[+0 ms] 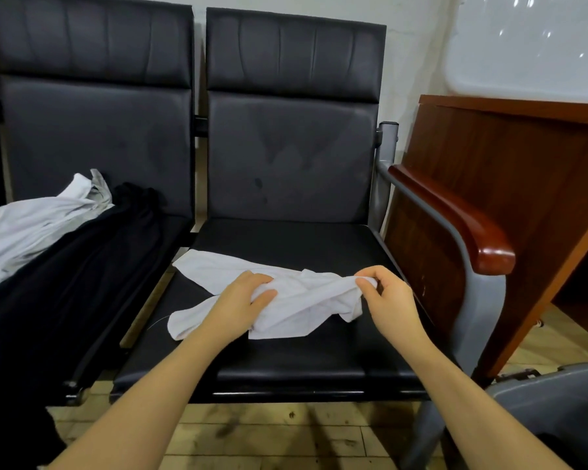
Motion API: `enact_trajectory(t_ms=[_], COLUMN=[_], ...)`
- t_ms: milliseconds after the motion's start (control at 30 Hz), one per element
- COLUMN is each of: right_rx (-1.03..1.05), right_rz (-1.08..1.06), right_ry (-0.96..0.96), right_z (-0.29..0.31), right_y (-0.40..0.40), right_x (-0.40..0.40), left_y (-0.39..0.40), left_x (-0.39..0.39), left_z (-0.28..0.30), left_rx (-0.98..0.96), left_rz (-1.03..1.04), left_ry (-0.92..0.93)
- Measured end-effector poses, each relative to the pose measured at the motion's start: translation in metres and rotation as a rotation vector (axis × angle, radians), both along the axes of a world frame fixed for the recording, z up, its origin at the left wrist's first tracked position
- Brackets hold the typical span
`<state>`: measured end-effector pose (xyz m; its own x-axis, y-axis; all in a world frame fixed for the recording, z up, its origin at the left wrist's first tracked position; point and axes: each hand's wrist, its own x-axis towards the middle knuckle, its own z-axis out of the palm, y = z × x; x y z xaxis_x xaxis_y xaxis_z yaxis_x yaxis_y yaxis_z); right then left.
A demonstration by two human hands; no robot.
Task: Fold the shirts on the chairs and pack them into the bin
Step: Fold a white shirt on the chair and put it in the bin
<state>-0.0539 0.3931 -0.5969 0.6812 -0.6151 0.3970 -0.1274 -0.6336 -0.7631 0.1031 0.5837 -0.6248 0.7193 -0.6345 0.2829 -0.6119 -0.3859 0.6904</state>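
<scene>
A crumpled white shirt (296, 307) lies on the black seat of the right chair (286, 364). My left hand (243, 301) grips a bunch of its cloth near the middle, thumb on top. My right hand (386, 296) pinches the shirt's right end between thumb and fingers, lifting it slightly off the seat. On the left chair (95, 137) lie a black garment (68, 283) and a white shirt (31, 232), both unfolded. A grey bin (557, 398) shows at the bottom right corner, with only its rim in view.
A wooden armrest (455, 218) on a grey metal frame borders the right chair. Behind it stands a brown wooden desk (510, 157). Tiled floor (269, 435) lies in front of the chairs.
</scene>
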Motion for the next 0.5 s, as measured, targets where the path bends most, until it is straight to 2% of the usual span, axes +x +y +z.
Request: enact_trajectory(t_ms=[100, 267, 367, 433, 500], right_rx=[-0.032, 0.113, 0.148, 0.148, 0.133], right_rz=[-0.061, -0.065, -0.046, -0.048, -0.055], right_ry=[-0.092, -0.207, -0.238, -0.212, -0.158], right_z=[0.002, 0.013, 0.014, 0.016, 0.015], right_y=[-0.003, -0.015, -0.020, -0.022, -0.026], right_x=[-0.002, -0.012, -0.019, -0.023, -0.025], left_y=[-0.006, -0.024, -0.041, -0.051, -0.060], left_x=[-0.003, -0.023, -0.040, -0.050, -0.062], left_z=[0.012, 0.044, 0.052, 0.049, 0.044], left_rx=[-0.102, -0.307, -0.346, -0.318, -0.237], left_rz=[0.023, 0.040, 0.029, -0.048, -0.185], left_ry=[-0.114, -0.420, -0.535, -0.556, -0.467])
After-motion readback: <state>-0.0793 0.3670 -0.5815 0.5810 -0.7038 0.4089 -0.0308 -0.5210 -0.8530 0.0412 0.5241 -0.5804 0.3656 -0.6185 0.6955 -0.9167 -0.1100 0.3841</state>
